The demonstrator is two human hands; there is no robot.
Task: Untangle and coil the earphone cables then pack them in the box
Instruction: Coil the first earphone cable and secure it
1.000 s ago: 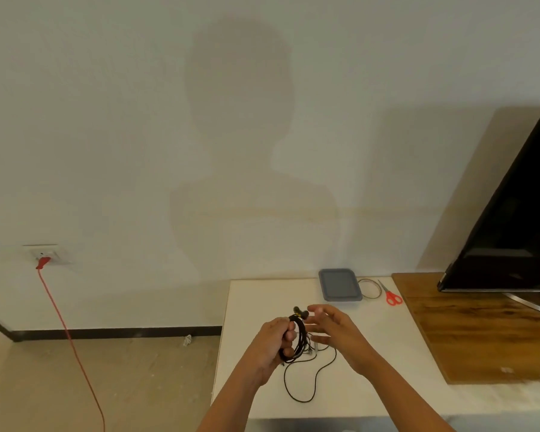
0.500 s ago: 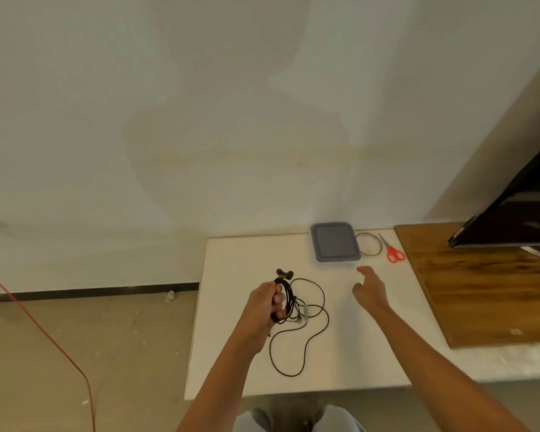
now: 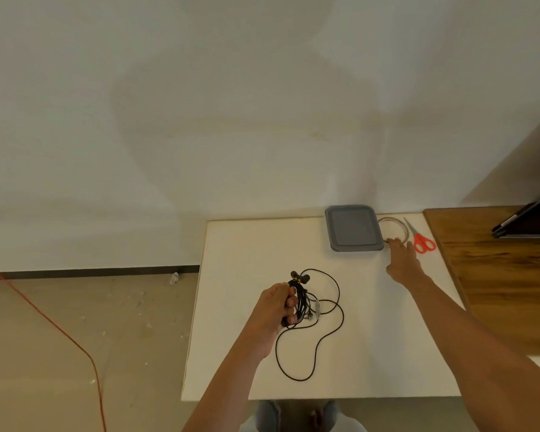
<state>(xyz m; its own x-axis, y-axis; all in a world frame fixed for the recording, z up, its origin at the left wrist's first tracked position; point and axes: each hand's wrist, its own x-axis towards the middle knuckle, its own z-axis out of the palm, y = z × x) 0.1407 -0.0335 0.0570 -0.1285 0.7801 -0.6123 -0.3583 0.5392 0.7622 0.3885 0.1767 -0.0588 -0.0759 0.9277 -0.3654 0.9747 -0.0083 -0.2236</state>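
My left hand grips a bunch of coiled black earphone cable above the white table. Its earbuds stick out at the top, and a long loose loop trails onto the table below and to the right. A grey lidded box lies at the table's far edge. Just right of it sits a thin coiled wire. My right hand stretches out with its fingertips at the near edge of that coil, right beside the box.
Red-handled scissors lie to the right of the thin coil. A wooden board adjoins the table on the right, with a dark screen standing on it. A red cord runs across the floor at left.
My right hand left the earphone bundle and reached far right to the thin coil beside the box. The left hand kept its grip. The camera tilted downward.
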